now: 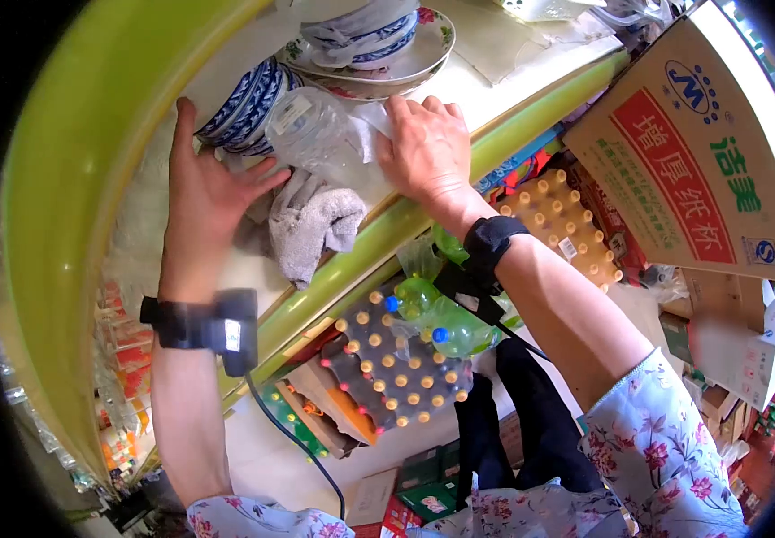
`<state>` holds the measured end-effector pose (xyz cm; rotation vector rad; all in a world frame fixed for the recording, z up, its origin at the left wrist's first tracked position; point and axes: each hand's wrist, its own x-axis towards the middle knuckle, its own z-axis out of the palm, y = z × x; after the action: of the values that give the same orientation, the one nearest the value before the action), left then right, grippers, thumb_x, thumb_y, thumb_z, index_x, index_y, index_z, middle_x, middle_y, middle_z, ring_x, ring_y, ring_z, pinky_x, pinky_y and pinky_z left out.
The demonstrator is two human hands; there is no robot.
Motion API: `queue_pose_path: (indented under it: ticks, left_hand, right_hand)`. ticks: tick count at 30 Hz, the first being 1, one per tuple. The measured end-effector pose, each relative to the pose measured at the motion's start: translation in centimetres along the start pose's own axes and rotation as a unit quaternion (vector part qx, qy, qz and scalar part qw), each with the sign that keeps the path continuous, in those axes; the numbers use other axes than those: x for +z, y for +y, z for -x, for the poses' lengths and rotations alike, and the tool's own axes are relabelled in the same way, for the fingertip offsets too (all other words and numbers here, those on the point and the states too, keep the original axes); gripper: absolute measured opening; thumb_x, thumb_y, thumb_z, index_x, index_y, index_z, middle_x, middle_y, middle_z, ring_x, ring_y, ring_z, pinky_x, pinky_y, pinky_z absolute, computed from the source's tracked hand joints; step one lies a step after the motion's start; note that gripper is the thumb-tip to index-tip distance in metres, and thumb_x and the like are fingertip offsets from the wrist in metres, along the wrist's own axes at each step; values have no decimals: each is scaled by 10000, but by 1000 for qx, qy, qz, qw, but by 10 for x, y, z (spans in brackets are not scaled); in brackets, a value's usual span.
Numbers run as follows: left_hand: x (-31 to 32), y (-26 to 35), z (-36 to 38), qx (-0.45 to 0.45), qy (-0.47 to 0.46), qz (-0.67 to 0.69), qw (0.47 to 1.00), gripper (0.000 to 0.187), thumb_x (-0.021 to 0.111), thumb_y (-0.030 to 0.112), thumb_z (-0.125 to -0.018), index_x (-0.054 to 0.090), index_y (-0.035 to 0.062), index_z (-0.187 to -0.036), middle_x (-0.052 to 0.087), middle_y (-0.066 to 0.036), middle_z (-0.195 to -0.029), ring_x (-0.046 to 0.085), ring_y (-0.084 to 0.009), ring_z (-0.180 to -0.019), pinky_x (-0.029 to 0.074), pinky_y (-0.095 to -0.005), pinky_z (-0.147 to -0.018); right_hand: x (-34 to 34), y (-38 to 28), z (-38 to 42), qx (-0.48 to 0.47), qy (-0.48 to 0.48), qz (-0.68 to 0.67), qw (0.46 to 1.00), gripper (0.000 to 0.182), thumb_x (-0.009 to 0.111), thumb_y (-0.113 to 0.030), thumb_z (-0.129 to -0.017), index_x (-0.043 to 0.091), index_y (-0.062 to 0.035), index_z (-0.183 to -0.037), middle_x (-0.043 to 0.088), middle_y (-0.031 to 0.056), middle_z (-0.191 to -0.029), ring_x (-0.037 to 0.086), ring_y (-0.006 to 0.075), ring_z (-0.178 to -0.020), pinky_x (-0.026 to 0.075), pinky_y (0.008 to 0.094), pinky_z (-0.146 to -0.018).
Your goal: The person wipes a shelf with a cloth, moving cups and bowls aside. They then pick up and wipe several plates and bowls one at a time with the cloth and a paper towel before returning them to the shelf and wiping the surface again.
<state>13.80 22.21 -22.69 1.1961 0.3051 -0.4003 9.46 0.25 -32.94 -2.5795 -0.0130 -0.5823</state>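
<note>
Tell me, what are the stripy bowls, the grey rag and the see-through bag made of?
The stripy bowls look like glazed ceramic: shiny, with painted blue bands. The grey rag seems soft cotton or terry cloth, matte and crumpled. The see-through bag under the right hand looks like thin plastic, crinkly and glinting.

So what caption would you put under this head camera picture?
Two hands on a shelf: left hand beside stacked blue bowls, right hand pressing a clear plastic bag above a grey cloth.

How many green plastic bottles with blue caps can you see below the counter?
2: one green plastic bottle lies just under the counter edge, the other lower right beside it; more may be hidden.
</note>
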Motion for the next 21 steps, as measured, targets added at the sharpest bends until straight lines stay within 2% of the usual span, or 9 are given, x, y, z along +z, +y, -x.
queue_pose_path:
  ticks: [4, 6, 10, 13, 14, 15, 17, 19, 21]
  left_hand:
    - [19, 3, -4, -11, 43, -7, 999, 553, 446, 450, -939, 451, 76, -1346, 477, -171, -1374, 391, -460, -1284, 301, -627, -1061]
    - [25, 6, -4, -42, 72, 15, 996, 451, 398, 366, -954, 513, 67, -1272, 543, -174, -1299, 444, -425, -1253, 315, -612, -1061]
    - [15, 11, -15, -53, 120, -1, 991, 424, 366, 314, -968, 523, 56, -1265, 557, -173, -1293, 457, -369, -1266, 329, -587, -1066]
    - [1, 10, -22, -60, 105, 38, 992, 424, 377, 293, -984, 481, 49, -1315, 537, -175, -1314, 455, -342, -1280, 351, -572, -1067]
    - [-7, 4, -19, 46, 32, -87, 995, 406, 402, 276, -974, 510, 39, -1285, 551, -171, -1303, 479, -326, -1257, 371, -553, -1059]
    - [-17, -6, -13, 150, -41, -209, 966, 388, 427, 260, -964, 538, 29, -1256, 565, -167, -1292, 503, -309, -1235, 392, -535, -1052]
    - [-35, -10, -20, 161, -99, -221, 957, 360, 456, 227, -954, 564, 11, -1221, 580, -163, -1278, 532, -290, -1205, 419, -507, -1040]
    - [-47, 5, -43, -20, -68, -4, 998, 339, 464, 194, -952, 562, -5, -1209, 580, -162, -1273, 544, -284, -1189, 431, -490, -1033]
    - [-52, 1, -38, 4, -53, 2, 999, 336, 457, 192, -955, 561, -9, -1204, 587, -160, -1262, 545, -286, -1187, 427, -484, -1037]
  right_hand:
    - [-1, 1, 1, -1, 0, -18, 1000, 286, 597, -242, -769, 587, -59, -988, 665, 102, -884, 576, 294, -886, 404, 413, -851]
    - [-2, 1, 1, 0, -8, -17, 1000, 274, 605, -239, -766, 592, -61, -974, 663, 97, -879, 573, 290, -877, 404, 406, -843]
    - [-6, -1, 0, 6, -19, -29, 999, 257, 608, -234, -764, 594, -61, -953, 659, 97, -869, 571, 289, -873, 405, 402, -839]
    - [-8, -3, 1, 4, -6, -42, 999, 212, 599, -180, -728, 591, -61, -904, 650, 108, -833, 571, 294, -869, 401, 400, -840]
    - [-8, -3, 0, 1, 4, -49, 999, 195, 595, -153, -710, 589, -61, -881, 646, 114, -817, 572, 297, -868, 400, 399, -841]
    - [-6, -1, 0, -3, 9, -50, 999, 199, 595, -155, -711, 586, -62, -887, 645, 112, -815, 571, 297, -865, 398, 400, -836]
    - [-4, -1, 1, -12, 18, -50, 999, 208, 596, -159, -715, 580, -63, -898, 641, 110, -812, 569, 297, -860, 396, 402, -827]
    - [-7, -2, 1, -8, 2, -36, 999, 233, 605, -210, -748, 588, -59, -925, 650, 102, -848, 570, 293, -871, 403, 405, -832]
    - [-8, -3, 1, -6, -4, -30, 1000, 246, 606, -232, -763, 591, -58, -937, 654, 99, -866, 572, 292, -873, 407, 407, -831]
